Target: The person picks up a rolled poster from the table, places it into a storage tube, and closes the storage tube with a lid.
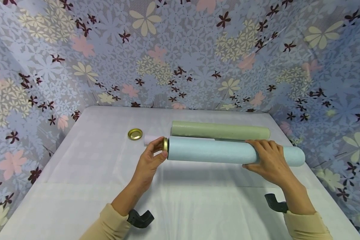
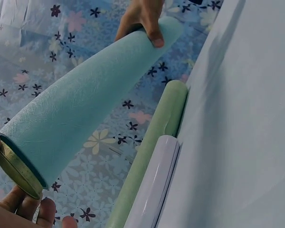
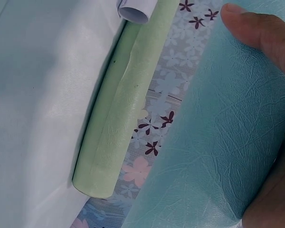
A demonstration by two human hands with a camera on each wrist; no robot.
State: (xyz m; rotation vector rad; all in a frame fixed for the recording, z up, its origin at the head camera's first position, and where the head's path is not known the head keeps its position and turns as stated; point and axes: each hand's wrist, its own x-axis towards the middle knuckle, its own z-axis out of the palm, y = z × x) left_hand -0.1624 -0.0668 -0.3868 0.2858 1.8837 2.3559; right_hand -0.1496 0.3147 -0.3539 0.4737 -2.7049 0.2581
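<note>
A flowered cloth [image 1: 180, 60] hangs behind and around the white-covered table [image 1: 78, 160] before us. Our left hand [image 1: 150, 161] pinches a gold lid [image 1: 165, 144] between thumb and fingers, right at the mouth of a blue tube [image 1: 211, 150]; we cannot tell how firmly it is seated. Our right hand [image 1: 268, 160] grips that tube nearer its far right end, holding it above the table. Its long axis runs almost straight from hand to hand, so the lid faces the mouth end-on, with the left hand nearer. Beyond the tube lie a white roll [image 2: 154, 183] and, just behind, a green tube [image 1: 220, 130]; a second gold lid [image 1: 135, 134] rests to their left.
</note>
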